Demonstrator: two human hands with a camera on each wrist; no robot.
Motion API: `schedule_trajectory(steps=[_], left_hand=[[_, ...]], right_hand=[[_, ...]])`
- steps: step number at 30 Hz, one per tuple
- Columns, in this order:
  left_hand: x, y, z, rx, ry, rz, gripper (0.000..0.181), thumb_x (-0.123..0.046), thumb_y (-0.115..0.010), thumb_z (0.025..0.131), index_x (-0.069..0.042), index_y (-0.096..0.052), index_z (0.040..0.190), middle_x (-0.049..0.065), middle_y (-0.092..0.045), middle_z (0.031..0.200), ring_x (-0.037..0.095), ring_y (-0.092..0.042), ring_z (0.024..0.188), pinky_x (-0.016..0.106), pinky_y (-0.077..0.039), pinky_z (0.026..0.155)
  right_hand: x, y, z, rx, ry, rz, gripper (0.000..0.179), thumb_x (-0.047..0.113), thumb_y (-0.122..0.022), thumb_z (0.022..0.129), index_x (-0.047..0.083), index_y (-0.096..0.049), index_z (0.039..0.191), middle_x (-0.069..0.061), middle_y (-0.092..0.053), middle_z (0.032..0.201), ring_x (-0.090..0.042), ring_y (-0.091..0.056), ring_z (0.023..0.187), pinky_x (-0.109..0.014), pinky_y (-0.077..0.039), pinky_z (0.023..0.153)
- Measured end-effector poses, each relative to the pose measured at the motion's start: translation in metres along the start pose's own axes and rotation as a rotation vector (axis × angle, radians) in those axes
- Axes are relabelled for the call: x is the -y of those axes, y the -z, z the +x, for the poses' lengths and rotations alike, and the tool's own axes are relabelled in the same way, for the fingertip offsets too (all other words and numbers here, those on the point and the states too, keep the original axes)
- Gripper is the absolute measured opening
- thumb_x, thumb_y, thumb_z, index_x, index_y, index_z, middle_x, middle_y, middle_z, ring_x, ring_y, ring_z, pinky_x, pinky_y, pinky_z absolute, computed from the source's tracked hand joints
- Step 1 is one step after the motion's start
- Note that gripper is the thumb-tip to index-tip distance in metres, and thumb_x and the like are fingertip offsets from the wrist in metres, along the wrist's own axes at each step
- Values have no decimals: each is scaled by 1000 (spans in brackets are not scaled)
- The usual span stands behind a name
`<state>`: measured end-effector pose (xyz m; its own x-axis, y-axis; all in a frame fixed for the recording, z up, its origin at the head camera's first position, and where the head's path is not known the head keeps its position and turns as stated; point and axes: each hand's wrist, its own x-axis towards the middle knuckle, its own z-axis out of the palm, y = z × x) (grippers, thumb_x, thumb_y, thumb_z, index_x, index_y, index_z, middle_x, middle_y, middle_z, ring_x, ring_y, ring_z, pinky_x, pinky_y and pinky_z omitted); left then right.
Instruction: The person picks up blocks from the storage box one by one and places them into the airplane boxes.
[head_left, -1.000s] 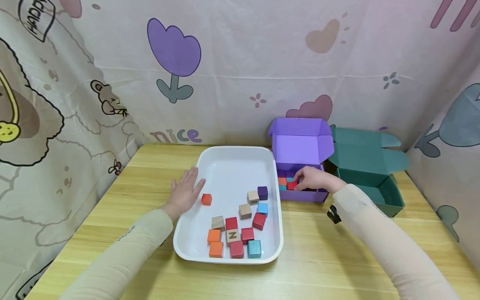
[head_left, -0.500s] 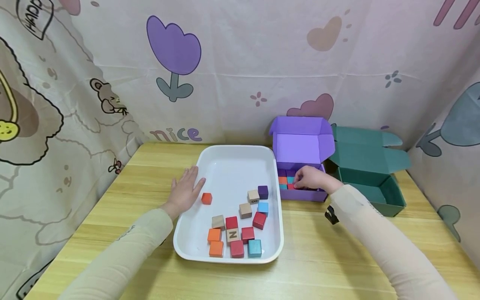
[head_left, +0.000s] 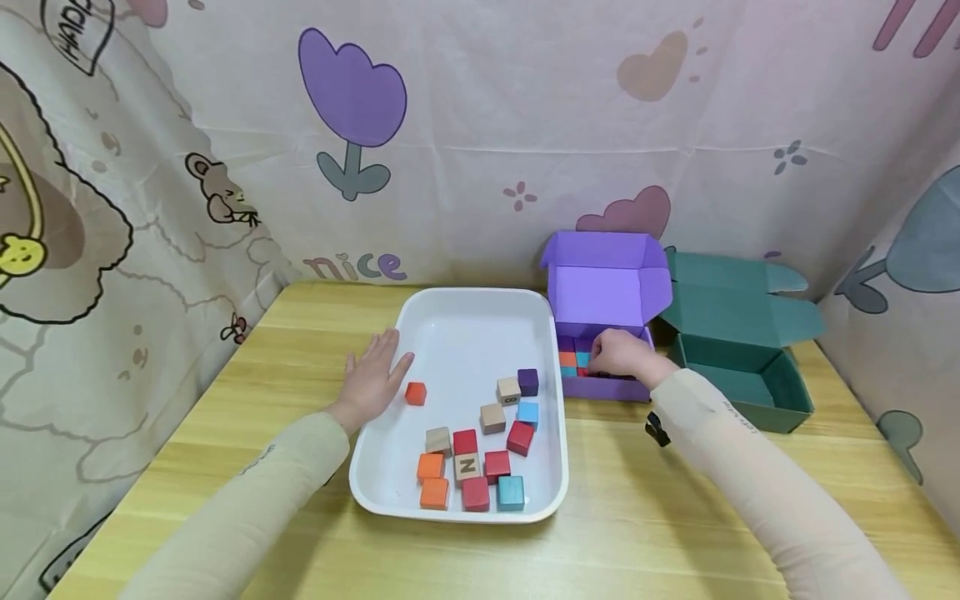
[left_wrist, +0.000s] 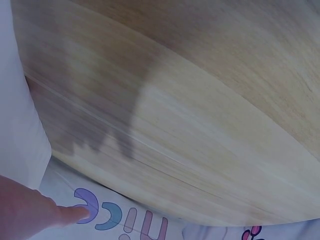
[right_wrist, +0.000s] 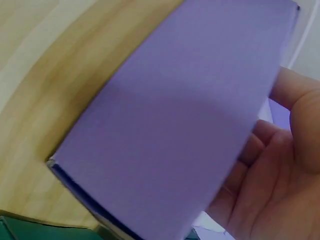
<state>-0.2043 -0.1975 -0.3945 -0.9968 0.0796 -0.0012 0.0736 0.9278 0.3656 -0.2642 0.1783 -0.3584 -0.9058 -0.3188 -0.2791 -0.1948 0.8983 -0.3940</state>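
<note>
My right hand (head_left: 621, 353) reaches down into the open purple box (head_left: 606, 388), its fingers bent and pinching a red block (head_left: 582, 372) at the near left part of the box. In the right wrist view, the box's front wall (right_wrist: 170, 115) hides the fingertips. Beside the red block lie an orange block (head_left: 567, 359) and several blue and purple ones. My left hand (head_left: 372, 377) lies with spread, straight fingers on the left rim of the white tray (head_left: 472, 325). Its thumb points over the tray, near an orange-red block (head_left: 416, 393).
Several red, orange, blue and plain wooden blocks lie loose in the tray's near half, among them a wooden one marked N (head_left: 467, 467). An open green box (head_left: 750, 375) stands right of the purple one. Behind the wooden table (head_left: 637, 517) hangs a patterned cloth (head_left: 480, 100).
The red block under my right fingers has sunk lower into the purple box, and the right hand has shifted slightly. My left hand stays on the tray rim.
</note>
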Motion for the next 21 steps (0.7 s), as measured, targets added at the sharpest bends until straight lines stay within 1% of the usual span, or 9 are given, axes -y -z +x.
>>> schedule_trajectory(steps=[3, 5, 6, 10, 12, 14, 16, 21], left_hand=[[1, 0, -1, 2, 6, 0, 70, -51, -23, 99, -3, -11, 150, 16, -11, 157, 37, -7, 145, 65, -3, 111], [1, 0, -1, 4, 10, -4, 70, -51, -22, 99, -4, -11, 150, 15, -11, 158, 36, -6, 145, 65, -3, 112], [0, 0, -1, 6, 13, -6, 70, -51, -23, 99, -4, -11, 150, 15, -11, 158, 36, -5, 145, 65, -3, 112], [-3, 2, 1, 9, 15, -1, 68, -47, -25, 100, -4, -11, 150, 16, -11, 157, 36, -5, 145, 65, -3, 112], [-3, 2, 1, 11, 19, 3, 67, -47, -25, 100, -4, -11, 150, 16, -11, 157, 36, -5, 145, 64, -2, 112], [-2, 2, 1, 9, 20, 8, 68, -48, -24, 100, -4, -11, 150, 15, -11, 157, 36, -5, 145, 64, -3, 112], [-1, 1, 1, 7, 20, 13, 68, -48, -24, 100, -4, -11, 150, 15, -11, 158, 35, -5, 145, 64, -3, 112], [-1, 1, 0, 6, 20, 15, 68, -49, -23, 100, -4, -11, 150, 15, -10, 158, 35, -5, 145, 64, -3, 112]], right_hand=[[4, 7, 0, -23, -24, 61, 19, 23, -62, 87, 4, -61, 81, -6, -62, 72, -18, -58, 65, -28, -46, 58], [8, 14, 0, -34, -34, 109, 24, 25, -60, 89, 1, -61, 87, -10, -64, 79, -22, -60, 71, -31, -49, 63], [11, 18, 1, -44, -32, 131, 25, 26, -58, 90, 1, -60, 89, -12, -64, 82, -23, -60, 74, -32, -49, 65], [29, 33, -1, -118, -13, 220, 28, 26, -55, 91, -1, -61, 97, -17, -65, 92, -28, -61, 83, -34, -50, 73], [42, 37, 0, -164, 10, 244, 28, 27, -56, 91, 0, -62, 97, -18, -66, 95, -29, -62, 85, -32, -50, 73], [56, 38, 0, -192, 35, 256, 27, 27, -56, 91, 1, -62, 99, -18, -66, 97, -29, -62, 85, -31, -51, 73], [70, 37, 0, -203, 64, 271, 27, 27, -57, 91, 3, -63, 99, -17, -66, 97, -29, -63, 85, -30, -50, 72], [103, 29, 1, -182, 125, 351, 25, 26, -59, 91, 3, -62, 99, -14, -66, 94, -27, -64, 83, -27, -52, 69]])
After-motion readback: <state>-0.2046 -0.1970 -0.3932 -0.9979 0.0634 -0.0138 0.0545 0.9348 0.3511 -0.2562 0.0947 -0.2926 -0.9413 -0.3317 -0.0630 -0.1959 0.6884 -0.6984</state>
